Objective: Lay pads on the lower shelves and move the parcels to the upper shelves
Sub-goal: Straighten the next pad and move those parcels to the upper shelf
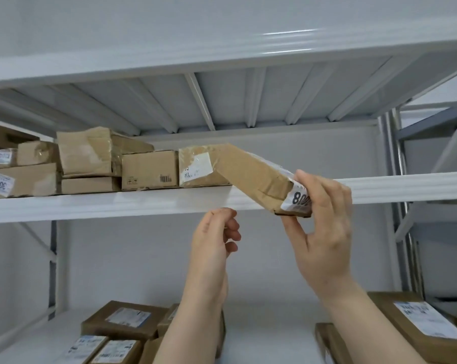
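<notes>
A flat cardboard parcel [251, 174] is shown being placed on the upper shelf [117, 206]: its far end is already over the shelf edge, just beside a boxed parcel with a white sticker [200, 166], while its near end is held tilted downward, clear of the shelf. The near end is gripped by the right hand [324, 227], thumb beneath and fingers [316, 185] curled over the top. The left hand [214, 232] is held below the shelf edge with fingers loosely curled, holding nothing and apart from the parcel. The parcel-moving step is judged to be in hand; the next move would call for the near end to be raised level and the parcel pushed inward beside the row of boxes [91, 158] already shelved. On the held parcel's label, large digits "80" are legible, the rest hidden. A label at far left [0, 183] appears to read "300", seen inverted. More labelled parcels [122, 321] remain on the lower shelf [269, 337]; their print is too small to be read. No pads are visible.
</notes>
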